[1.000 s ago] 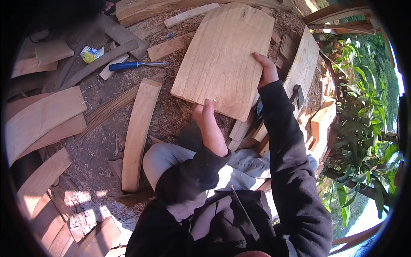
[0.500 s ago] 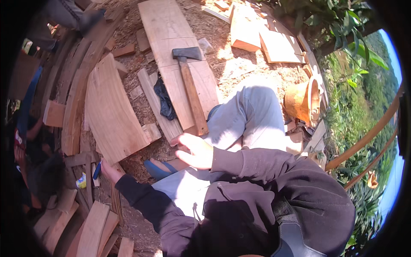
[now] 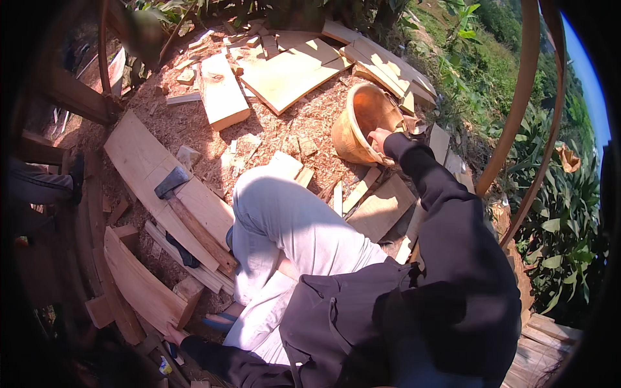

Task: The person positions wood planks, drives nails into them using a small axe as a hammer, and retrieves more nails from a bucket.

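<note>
My right hand (image 3: 380, 138) reaches to the mouth of an orange bucket (image 3: 346, 134), its fingers curled inside the rim. Whatever they grip, if anything, is hidden. Low on the left, my left hand (image 3: 173, 334) is beside the near end of a curved wooden board (image 3: 139, 281). A slim blue pen-like thing (image 3: 173, 350) shows under that hand, partly hidden. An axe (image 3: 194, 225) with a dark head and wooden handle lies on a long plank (image 3: 149, 165), untouched by either hand.
Cut wood blocks (image 3: 223, 94) and flat boards (image 3: 291, 74) lie on shavings ahead. My bent knee (image 3: 259, 187) rises between the plank and the bucket. Curved poles (image 3: 517, 97) stand at the right before green plants. Another person's leg (image 3: 42, 181) shows at the far left.
My right hand has gone from above my lap out to the bucket on the right. The view has turned right, while the left hand stays by the board's end.
</note>
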Available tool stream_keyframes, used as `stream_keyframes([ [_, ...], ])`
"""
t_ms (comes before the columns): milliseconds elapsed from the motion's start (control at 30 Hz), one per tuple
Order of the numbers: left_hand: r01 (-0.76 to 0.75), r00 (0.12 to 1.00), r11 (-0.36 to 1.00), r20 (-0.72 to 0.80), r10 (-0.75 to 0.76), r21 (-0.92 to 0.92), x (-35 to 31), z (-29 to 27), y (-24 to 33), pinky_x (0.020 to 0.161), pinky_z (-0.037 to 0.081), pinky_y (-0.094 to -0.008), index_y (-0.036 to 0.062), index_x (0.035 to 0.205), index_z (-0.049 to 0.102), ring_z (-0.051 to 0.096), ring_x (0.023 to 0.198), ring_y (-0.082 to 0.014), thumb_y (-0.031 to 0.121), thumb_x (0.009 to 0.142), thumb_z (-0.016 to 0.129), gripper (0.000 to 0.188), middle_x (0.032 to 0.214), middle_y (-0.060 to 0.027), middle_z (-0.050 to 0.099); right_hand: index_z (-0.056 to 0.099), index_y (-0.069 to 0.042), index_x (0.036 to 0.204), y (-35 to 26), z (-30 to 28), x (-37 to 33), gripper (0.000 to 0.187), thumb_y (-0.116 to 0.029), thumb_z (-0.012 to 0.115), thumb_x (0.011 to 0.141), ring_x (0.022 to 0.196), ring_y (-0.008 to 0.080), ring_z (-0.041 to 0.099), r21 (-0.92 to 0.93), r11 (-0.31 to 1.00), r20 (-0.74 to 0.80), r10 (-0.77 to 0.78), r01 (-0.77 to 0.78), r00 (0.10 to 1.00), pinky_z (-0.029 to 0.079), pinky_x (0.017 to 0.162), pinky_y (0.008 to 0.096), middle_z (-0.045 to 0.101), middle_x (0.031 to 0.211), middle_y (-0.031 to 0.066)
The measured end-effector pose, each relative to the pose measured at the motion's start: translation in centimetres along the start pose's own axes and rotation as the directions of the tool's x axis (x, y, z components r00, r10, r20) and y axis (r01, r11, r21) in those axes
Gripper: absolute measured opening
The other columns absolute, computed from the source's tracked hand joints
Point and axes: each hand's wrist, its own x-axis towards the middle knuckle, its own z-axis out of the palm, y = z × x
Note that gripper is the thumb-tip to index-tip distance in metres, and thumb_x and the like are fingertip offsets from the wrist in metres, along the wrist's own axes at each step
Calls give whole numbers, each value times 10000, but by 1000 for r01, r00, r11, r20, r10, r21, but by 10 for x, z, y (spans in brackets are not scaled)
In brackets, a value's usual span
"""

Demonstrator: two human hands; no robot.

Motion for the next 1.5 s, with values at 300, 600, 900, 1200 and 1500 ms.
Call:
stream_keyframes([
  [300, 87, 994, 976, -44, -97, -199, -33, -18, 20, 933, 404, -505, 172, 1463, 184, 385, 1246, -321, 426, 745, 673, 905, 1452, -114, 284, 679, -1, 993, -17, 70, 83, 266, -139, 585, 785, 985, 338, 629, -194, 979, 311, -1, 65, 951, 497, 858, 415, 634, 1007, 244],
  [600, -12, 993, 949, -113, -25, -315, -11, -27, -24, 996, 373, -376, 68, 1456, 184, 407, 1236, -297, 295, 765, 721, 904, 1417, -187, 330, 571, -24, 1159, 77, 91, 113, 337, -210, 499, 887, 942, 316, 604, -275, 955, 132, -78, 112, 988, 471, 831, 384, 645, 1026, 162],
  [900, -62, 979, 987, -199, 31, -148, -16, 26, -18, 1021, 357, -436, 15, 1407, 251, 447, 1160, -416, 193, 696, 703, 861, 1254, -298, 418, 543, 48, 987, 189, -24, 76, 247, -150, 521, 841, 730, 295, 577, 489, 857, -372, 371, -161, 851, 482, 684, 368, 610, 841, 193],
  [1200, -45, 995, 972, -99, 22, -232, -15, 29, -25, 1044, 333, -430, 1, 1426, 198, 419, 1203, -399, 167, 676, 719, 928, 1304, -305, 363, 541, 3, 901, 132, -65, 63, 245, -185, 641, 780, 667, 294, 545, 99, 990, -489, 137, -101, 862, 455, 677, 393, 578, 760, 160],
  [1500, -131, 991, 923, -23, 131, -363, -2, 30, -38, 1079, 291, -405, -41, 1428, 154, 367, 1277, -374, 147, 673, 727, 966, 1365, -289, 340, 528, -48, 889, 57, -89, 69, 110, -94, 587, 809, 581, 212, 543, 428, 899, -608, 211, 92, 766, 456, 558, 330, 551, 689, 78],
])
